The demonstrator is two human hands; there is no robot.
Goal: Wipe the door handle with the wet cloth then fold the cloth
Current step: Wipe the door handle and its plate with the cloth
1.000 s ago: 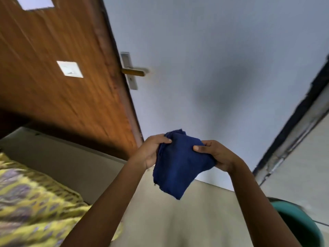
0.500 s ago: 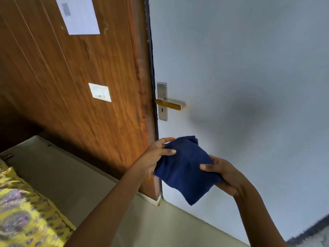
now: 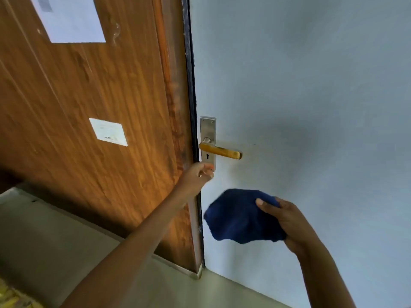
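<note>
A brass lever door handle (image 3: pixel 221 151) sticks out from a steel plate (image 3: pixel 207 130) on the pale blue door (image 3: pixel 311 107). My left hand (image 3: pixel 198 174) is raised just below the plate, fingers curled, holding nothing, blurred. Lower right, my right hand (image 3: pixel 287 221) grips a bunched dark blue cloth (image 3: pixel 240 216), which hangs in front of the door below the handle, apart from it.
A brown wooden panel (image 3: pixel 100 96) with two white paper labels stands left of the door. A beige floor (image 3: pixel 55 241) runs below. A scrap of yellow patterned fabric (image 3: pixel 9 301) shows at the bottom left corner.
My left hand has let go of the cloth and risen toward the handle plate. The cloth now rests in my right hand alone. The view has moved closer to the handle.
</note>
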